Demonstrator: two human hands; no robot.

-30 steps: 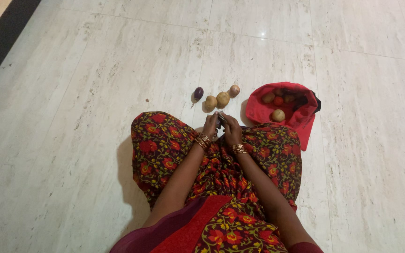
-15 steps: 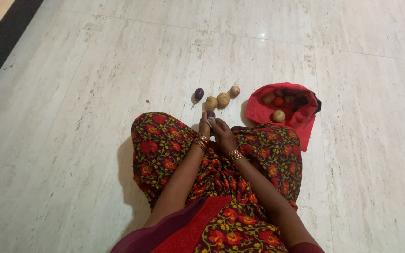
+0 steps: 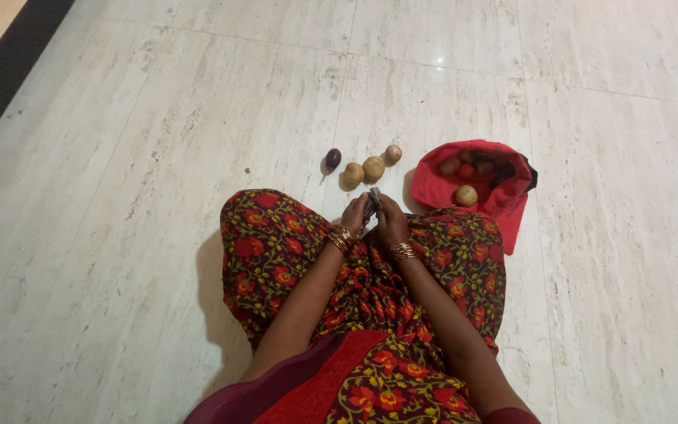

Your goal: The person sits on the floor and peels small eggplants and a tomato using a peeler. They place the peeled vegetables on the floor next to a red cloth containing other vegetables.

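Person seated on pale stone floor (image 3: 158,196), lap covered by red-flowered dark cloth (image 3: 276,243) in the lower centre of the frame. Left hand (image 3: 355,212) and right hand (image 3: 390,220) meet just above the knees, centre of frame, fingers closed together around a small dark object (image 3: 373,201) held between them; object too small to identify. Both wrists carry gold bangles (image 3: 340,237). On the floor just above the hands: a purple eggplant (image 3: 332,159), two potatoes (image 3: 363,170) touching each other, and an onion (image 3: 392,152) at the right end of the row. Right of centre lies an open red cloth bag (image 3: 504,208) holding more potatoes and something red.
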